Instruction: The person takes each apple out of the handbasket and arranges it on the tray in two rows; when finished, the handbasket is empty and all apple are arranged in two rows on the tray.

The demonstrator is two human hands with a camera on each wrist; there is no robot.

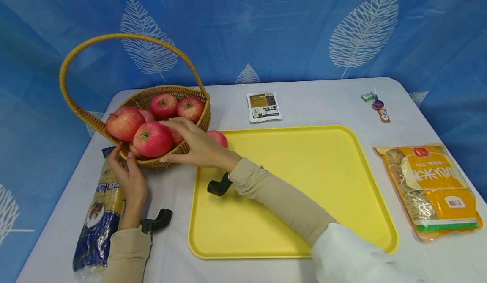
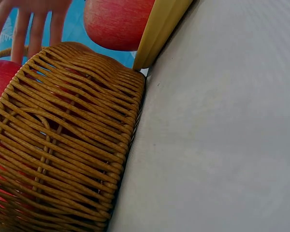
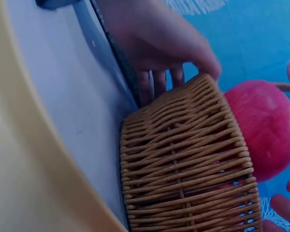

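A woven basket [image 1: 179, 89] with a tall handle stands at the table's left and holds several red apples. My right hand [image 1: 165, 141] reaches over its near rim, its fingers and thumb curled round the front apple [image 1: 150, 141]. In the right wrist view that apple [image 3: 263, 125] bulges above the basket wall [image 3: 183, 159]. My left hand [image 1: 122, 158] rests with straight fingers against the basket's lower left side. Its fingers [image 3: 157, 43] show pressing the weave. One more apple [image 1: 218, 138] lies on the yellow tray [image 1: 323, 168] beside the basket, and shows as an apple [image 2: 118, 21] past the wall [image 2: 63, 145].
A blue noodle packet [image 1: 97, 219] lies under my left forearm. A small sachet [image 1: 264, 106] sits behind the tray, sweets [image 1: 377, 104] at the back right, and an orange grain bag [image 1: 433, 190] at the right edge. A blue leaf-print curtain backs the table.
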